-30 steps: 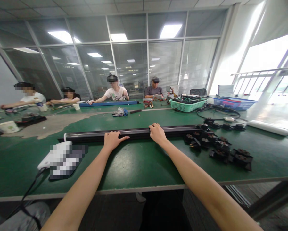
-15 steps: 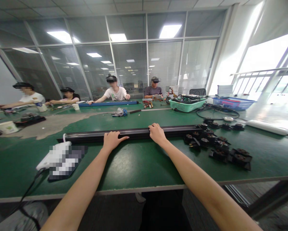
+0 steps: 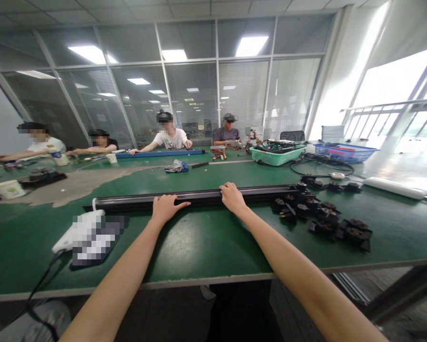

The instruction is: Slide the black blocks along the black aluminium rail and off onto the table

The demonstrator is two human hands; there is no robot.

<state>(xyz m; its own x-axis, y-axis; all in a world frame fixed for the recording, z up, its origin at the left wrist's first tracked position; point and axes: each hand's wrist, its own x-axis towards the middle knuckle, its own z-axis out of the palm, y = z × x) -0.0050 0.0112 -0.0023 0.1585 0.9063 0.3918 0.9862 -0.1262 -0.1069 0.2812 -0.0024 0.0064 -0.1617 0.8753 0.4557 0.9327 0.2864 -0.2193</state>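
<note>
A long black bar (image 3: 199, 195) lies across the green table (image 3: 206, 242) in front of me. My left hand (image 3: 165, 207) rests on its near side, fingers curled over it with the index finger lying along the bar. My right hand (image 3: 232, 196) grips the bar a little to the right, fingers wrapped over its top edge. Both forearms reach straight out from the table's near edge.
Several small black parts (image 3: 323, 213) lie to the right of the bar. A white device with a cable (image 3: 74, 230) sits at the left. A green basket (image 3: 278, 156), a blue basket (image 3: 346, 153) and black cables (image 3: 323, 166) stand further back. Several people sit at the far side.
</note>
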